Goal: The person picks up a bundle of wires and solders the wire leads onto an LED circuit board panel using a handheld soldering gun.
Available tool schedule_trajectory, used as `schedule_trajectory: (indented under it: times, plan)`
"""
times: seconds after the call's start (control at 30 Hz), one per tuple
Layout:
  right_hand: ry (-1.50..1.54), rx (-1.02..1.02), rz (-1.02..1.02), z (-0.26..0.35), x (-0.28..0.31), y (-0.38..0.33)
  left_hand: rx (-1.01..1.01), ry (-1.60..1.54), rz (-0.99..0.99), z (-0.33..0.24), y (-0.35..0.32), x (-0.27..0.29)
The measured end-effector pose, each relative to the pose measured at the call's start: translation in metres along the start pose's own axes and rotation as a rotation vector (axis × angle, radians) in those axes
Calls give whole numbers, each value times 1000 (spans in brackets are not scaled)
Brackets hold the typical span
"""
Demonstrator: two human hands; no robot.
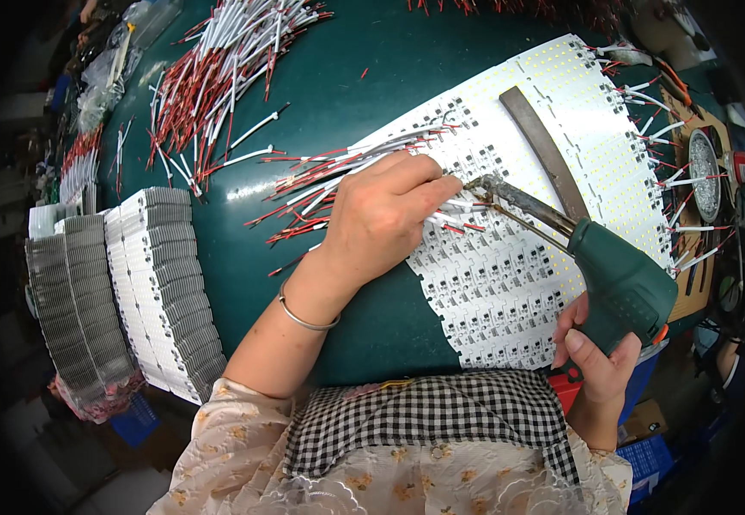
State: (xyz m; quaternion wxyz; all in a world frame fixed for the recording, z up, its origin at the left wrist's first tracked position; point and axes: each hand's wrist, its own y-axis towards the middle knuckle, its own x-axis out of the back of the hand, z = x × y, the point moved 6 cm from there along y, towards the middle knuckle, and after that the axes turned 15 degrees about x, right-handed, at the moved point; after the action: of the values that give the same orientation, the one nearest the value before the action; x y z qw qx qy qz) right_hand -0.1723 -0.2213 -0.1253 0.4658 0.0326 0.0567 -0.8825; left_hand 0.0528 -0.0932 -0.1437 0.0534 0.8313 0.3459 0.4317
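left hand (385, 215): grip pinching wire ends (454, 215) flat on led board (510, 266), steadying them for soldering. right hand (600, 360): grip wrapped round green soldering gun (621, 279), tip right beside left fingertips. spare wires (218, 77) further up worktop (364, 86).

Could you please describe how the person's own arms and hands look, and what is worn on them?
Both hands are bare, without gloves. The left hand has a thin silver bangle around the wrist. The sleeves are pale cream with small orange flowers, and reach only to near the elbows, so the forearms are uncovered. The right hand shows no ring or watch.
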Motion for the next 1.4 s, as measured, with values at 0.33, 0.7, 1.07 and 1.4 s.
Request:
schedule_trajectory:
  times: [0.33,0.7,1.07,1.4]
  plan:
    - [99,138,-92,16,12,13,14,39,19,-5,0,2]
    - [89,72,-31,5,2,1,-36,-7,-7,-2,0,4]
    - [50,55,-26,3,-2,0,42,-58,12,5,2,-1]
    - [-16,58,24,1,-4,-4,-28,-40,-31,5,1,-2]
